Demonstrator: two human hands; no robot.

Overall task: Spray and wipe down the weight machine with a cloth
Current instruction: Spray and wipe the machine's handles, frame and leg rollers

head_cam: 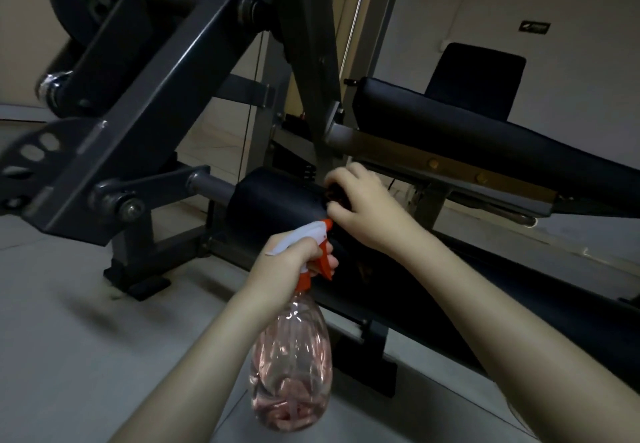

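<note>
L hand grips bottle, R hand cloth

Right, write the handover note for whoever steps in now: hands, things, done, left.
Left hand grips the spray bottle by its trigger head, nozzle toward the black roller pad.
Right hand holds a dark cloth, mostly hidden, against that pad's end.
Done: wiping of the roller pad under way; how far, cannot tell.
Left: the rest of that pad, the bench pad, the grey frame.
</note>
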